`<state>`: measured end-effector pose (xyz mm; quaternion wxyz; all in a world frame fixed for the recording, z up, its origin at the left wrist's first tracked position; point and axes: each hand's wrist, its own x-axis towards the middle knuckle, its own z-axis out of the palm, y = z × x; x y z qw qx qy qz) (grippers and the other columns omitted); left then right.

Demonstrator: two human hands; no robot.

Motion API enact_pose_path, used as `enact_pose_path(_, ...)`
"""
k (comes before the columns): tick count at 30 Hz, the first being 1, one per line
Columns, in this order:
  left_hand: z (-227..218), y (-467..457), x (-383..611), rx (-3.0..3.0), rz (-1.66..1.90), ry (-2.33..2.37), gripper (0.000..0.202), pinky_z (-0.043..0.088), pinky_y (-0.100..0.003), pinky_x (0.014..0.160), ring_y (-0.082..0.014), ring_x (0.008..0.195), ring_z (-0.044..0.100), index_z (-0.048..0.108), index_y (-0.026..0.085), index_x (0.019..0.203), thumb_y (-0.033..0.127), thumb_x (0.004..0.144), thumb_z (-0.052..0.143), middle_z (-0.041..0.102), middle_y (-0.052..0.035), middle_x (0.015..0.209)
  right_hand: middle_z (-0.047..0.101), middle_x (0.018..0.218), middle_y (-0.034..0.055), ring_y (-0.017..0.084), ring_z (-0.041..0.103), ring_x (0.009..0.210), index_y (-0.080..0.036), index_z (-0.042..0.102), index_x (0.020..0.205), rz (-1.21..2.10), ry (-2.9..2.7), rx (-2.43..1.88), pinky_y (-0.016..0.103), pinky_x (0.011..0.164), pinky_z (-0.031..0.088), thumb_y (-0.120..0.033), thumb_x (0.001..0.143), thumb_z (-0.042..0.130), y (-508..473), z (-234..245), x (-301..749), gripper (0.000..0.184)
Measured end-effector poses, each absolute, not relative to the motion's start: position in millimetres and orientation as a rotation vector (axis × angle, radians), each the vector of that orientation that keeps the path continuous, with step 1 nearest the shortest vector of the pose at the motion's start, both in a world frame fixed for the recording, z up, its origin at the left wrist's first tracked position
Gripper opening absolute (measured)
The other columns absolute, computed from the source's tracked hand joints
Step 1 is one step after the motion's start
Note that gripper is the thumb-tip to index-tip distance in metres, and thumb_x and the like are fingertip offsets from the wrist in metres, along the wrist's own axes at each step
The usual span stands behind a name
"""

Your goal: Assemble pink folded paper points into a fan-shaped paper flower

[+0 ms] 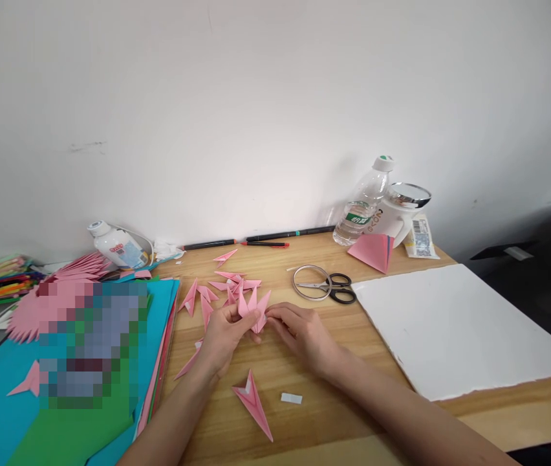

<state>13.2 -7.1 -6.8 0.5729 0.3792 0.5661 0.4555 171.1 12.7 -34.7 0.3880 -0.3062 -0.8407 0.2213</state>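
A clear water bottle [361,206] is placed beside a white mug [394,219]. Black pens [210,244] are laid along the wall [256,129]. At left, a white bottle [118,247] is seen.

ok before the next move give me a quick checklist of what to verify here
1. Pink folded piece held: ok, in the left hand.
2. Right hand gripping it too: cannot tell, fingertips are at its edge.
3. White strip lying apart from other things: ok, on bare tabletop.
4. Nearest loose pink piece apart from the hands: ok.
5. Scissors clear of the ring: not ok, they overlap.
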Motion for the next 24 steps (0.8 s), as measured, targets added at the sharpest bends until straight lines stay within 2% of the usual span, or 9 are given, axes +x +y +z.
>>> enact_pose_path(10, -9.2, -9.0, 15.2, 1.023, 1.023, 1.421, 0.018, 0.044, -0.024, 0.050, -0.0132, 0.045, 0.058, 0.061, 0.014, 0.057, 0.029, 0.066, 0.068, 0.064, -0.0006, 0.055, 0.066, 0.086, 0.0088, 0.014, 0.061, 0.075, -0.015, 0.057, 0.087, 0.427, -2.255, -0.713, 0.022, 0.065, 0.048, -0.007, 0.087, 0.039, 9.2, -37.0, 173.3, 0.021)
enact_pose_path(19, -14.4, -9.4, 16.2, 1.071, 0.991, 1.402, 0.019, 0.047, -0.025, 0.051, -0.0141, 0.048, 0.058, 0.061, 0.014, 0.060, 0.031, 0.068, 0.066, 0.064, -0.0010, 0.059, 0.063, 0.071, 0.0050, 0.013, 0.055, 0.060, -0.015, 0.055, 0.074, 0.196, -2.318, -0.742, 0.022, 0.053, 0.039, -0.009, 0.085, 0.039, 7.7, -35.7, 173.2, 0.020)
enact_pose_path(22, -11.3, -9.0, 15.6, 1.094, 0.989, 1.407, 0.021, 0.046, -0.025, 0.050, -0.0135, 0.050, 0.056, 0.060, 0.014, 0.058, 0.031, 0.066, 0.067, 0.062, -0.0008, 0.057, 0.062, 0.065, 0.0030, 0.011, 0.053, 0.055, -0.015, 0.056, 0.068, 0.338, -2.188, -0.849, 0.021, 0.050, 0.037, -0.008, 0.078, 0.044, 7.8, -35.0, 171.5, 0.017)
enact_pose_path(24, -7.1, -8.8, 14.7, 1.075, 1.000, 1.371, 0.019, 0.046, -0.024, 0.050, -0.0128, 0.051, 0.056, 0.061, 0.014, 0.060, 0.030, 0.066, 0.068, 0.063, -0.0005, 0.059, 0.061, 0.062, 0.0017, 0.010, 0.052, 0.052, -0.015, 0.057, 0.066, 0.633, -2.030, -0.995, 0.019, 0.049, 0.038, -0.010, 0.074, 0.048, 9.9, -32.8, 171.0, 0.013)
